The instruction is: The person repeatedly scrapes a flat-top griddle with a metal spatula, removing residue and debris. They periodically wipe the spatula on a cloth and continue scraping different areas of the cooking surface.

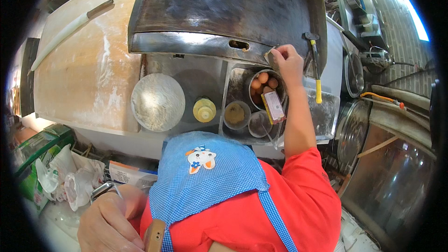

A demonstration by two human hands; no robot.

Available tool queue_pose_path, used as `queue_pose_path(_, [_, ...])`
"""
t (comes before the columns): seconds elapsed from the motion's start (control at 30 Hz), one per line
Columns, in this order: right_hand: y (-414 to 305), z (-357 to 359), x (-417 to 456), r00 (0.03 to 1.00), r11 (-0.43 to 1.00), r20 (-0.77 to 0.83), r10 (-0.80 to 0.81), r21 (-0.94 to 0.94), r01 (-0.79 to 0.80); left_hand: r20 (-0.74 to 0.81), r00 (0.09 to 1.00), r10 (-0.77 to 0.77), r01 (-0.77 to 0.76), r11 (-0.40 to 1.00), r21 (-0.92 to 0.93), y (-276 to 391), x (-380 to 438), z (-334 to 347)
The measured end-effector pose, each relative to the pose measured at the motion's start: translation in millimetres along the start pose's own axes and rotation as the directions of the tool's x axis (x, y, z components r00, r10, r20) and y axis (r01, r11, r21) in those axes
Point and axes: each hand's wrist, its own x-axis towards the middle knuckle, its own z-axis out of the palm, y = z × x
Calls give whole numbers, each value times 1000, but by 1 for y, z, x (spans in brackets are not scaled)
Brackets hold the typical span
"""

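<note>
My right hand (289,62) reaches forward to the front edge of a dark metal griddle (217,3), its fingers pinched on a small thin flat piece (268,55) that I cannot identify. Below that hand stands a metal pot of brown eggs (260,83). A small printed box (274,107) leans on its rim. My left hand (108,222), with a watch at the wrist, is low at the left, fingers curled. Beside its fingers is a riveted wooden handle (154,236); whether they grip it is hidden.
A bowl of flour (158,101) and a yellowish bottle (204,110) stand before me. Right of them, a metal tray (225,73) holds a bowl of brown powder (235,115). A yellow-handled scraper (316,66) lies by the griddle. A rolling pin (66,38) rests on the floury board (80,87).
</note>
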Motion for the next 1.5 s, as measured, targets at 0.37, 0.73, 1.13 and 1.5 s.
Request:
queue_pose_path(0.37, [102, -28, -67, 990, 916, 45, 134, -386, -107, -31, 989, -145, 144, 989, -27, -7, 11, 17])
queue_pose_path(0.73, [73, -51, -45, 973, 999, 232, 21, 33, -30, -96, 993, -63, 45, 983, -179, -9, -6, -1])
queue_pose_path(1.13, [-15, -35, 30, 725, 905, 615, -311, -41, 422, 82, 989, -123, 131, 987, -98, -43, 15, -24])
queue_pose_path(1.5, [-75, -7, 74, 537, 805, 803, -259, -128, 579, -10, 984, -175, 174, 982, -68, -73, 19, -30])
